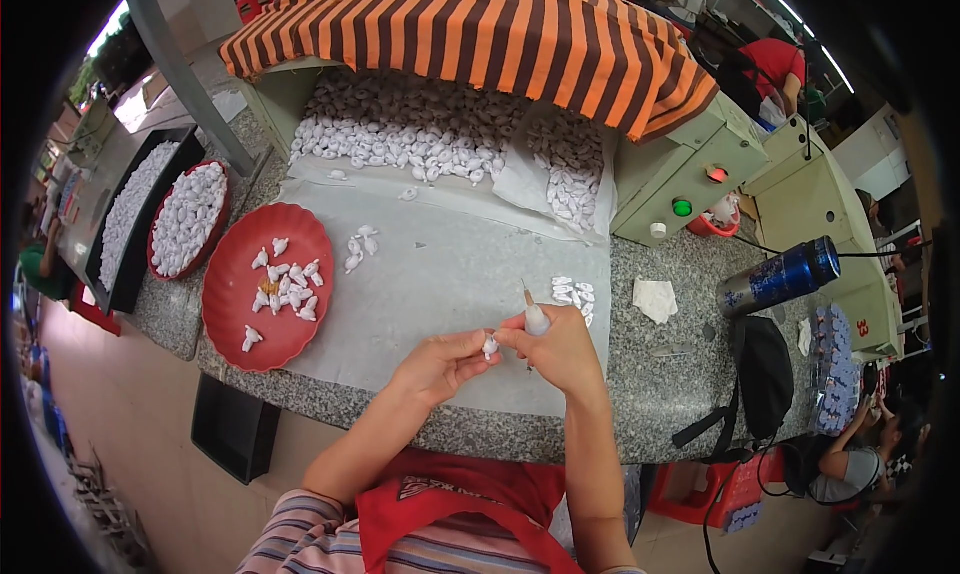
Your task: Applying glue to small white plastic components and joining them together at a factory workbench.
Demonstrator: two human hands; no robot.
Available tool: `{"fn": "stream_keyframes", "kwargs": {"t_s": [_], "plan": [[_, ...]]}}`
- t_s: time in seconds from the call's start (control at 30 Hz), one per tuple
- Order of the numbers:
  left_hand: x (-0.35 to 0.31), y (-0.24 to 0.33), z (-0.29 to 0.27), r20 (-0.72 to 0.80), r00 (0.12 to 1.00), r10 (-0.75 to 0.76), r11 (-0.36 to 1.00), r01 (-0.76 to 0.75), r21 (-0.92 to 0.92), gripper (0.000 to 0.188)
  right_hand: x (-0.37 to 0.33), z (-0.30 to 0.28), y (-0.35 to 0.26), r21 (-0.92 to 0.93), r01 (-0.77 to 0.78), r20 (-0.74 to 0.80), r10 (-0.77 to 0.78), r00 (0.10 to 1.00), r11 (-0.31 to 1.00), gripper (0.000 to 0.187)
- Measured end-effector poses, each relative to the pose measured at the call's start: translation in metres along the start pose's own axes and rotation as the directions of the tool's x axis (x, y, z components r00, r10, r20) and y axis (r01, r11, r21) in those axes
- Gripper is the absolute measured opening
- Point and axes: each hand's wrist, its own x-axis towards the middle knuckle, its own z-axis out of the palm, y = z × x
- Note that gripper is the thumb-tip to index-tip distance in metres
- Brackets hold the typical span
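Observation:
Just above the near edge of the paper-covered worktop, my left hand (438, 366) pinches a small white figurine (490, 347) between thumb and fingers. My right hand (562, 349) is closed round a small white needle-tipped bottle (537, 320), its thin tip pointing up and away. The right thumb and forefinger meet at the figurine; whether they pinch a tiny part there is hidden. Small white parts (572, 294) lie in rows beyond my right hand. To the left, a scalloped red tray (225, 309) holds several white figurines, and a few more (361, 246) rest on the paper beside it.
A pale green cabinet (660, 179) draped with an orange-and-brown striped cloth (470, 29) covers heaped white figurines (400, 124). Far left are a full red bowl (188, 219) and a black tray (130, 214). On the right lie a tissue (655, 301), blue flask (780, 277) and black bag (763, 374).

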Motion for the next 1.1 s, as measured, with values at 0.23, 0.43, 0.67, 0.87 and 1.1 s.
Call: {"fn": "stream_keyframes", "kwargs": {"t_s": [0.23, 0.43, 0.67, 0.87, 1.1], "plan": [[-0.004, 0.006, 0.011, -0.026, 0.993, 0.119, 0.982, -0.114, 0.147, 0.031, -0.006, 0.004, -0.001, -0.104, 0.09, -0.082, -0.098, 0.992, 0.99, 0.022], [0.0, 0.007, 0.025, -0.002, 0.992, 0.126, 0.971, -0.123, 0.206, 0.035, -0.019, -0.003, -0.002, -0.157, 0.152, -0.137, -0.174, 0.975, 0.976, 0.025], [0.003, 0.003, 0.023, 0.03, 0.993, 0.116, 0.965, -0.119, 0.234, 0.036, -0.023, -0.028, 0.008, 0.042, 0.074, -0.084, -0.07, 0.994, 0.996, 0.021], [0.008, -0.004, 0.031, 0.107, 0.994, -0.023, 0.996, 0.032, -0.078, 0.036, 0.019, -0.122, 0.111, -0.609, -0.364, -0.764, -0.397, 0.509, 0.705, 0.025], [0.015, -0.011, 0.032, 0.07, 0.997, 0.039, 0.985, -0.027, -0.173, 0.028, -0.024, -0.068, 0.045, -0.269, 0.036, -0.607, -0.198, 0.77, 0.962, 0.015]]}}
